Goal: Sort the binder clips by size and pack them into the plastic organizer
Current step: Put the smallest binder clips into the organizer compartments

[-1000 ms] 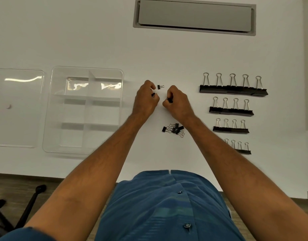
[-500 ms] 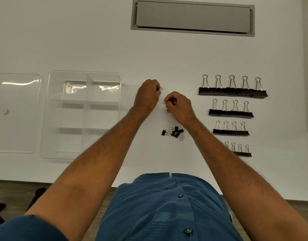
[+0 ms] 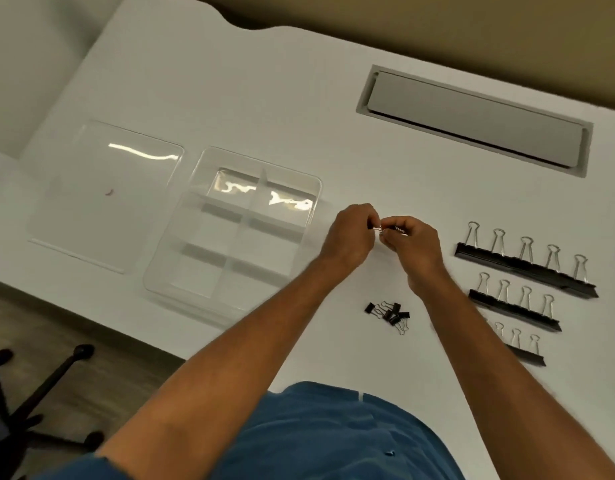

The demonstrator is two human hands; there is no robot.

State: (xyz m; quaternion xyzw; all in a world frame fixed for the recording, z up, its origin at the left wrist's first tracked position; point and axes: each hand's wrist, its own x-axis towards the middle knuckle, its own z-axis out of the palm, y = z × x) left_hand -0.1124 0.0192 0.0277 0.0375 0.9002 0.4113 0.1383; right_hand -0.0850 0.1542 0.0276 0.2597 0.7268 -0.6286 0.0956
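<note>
Binder clips, tiny ones (image 3: 389, 313), lie in a small pile at 6 o'clock from the hands. Both the left hand (image 3: 351, 237) and the right hand (image 3: 415, 245) pinch one tiny clip (image 3: 380, 229) between them. Bigger clip rows (image 3: 524, 268) sit at 3 o'clock. At 9 o'clock sits the plastic organizer (image 3: 230, 237), beside its lid (image 3: 101, 195).

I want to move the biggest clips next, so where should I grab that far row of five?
Take the far row by its black bodies, one hand at each end, coming from above. The wire handles stand up separately, so lifting one would likely pull the chained clips apart.
</note>
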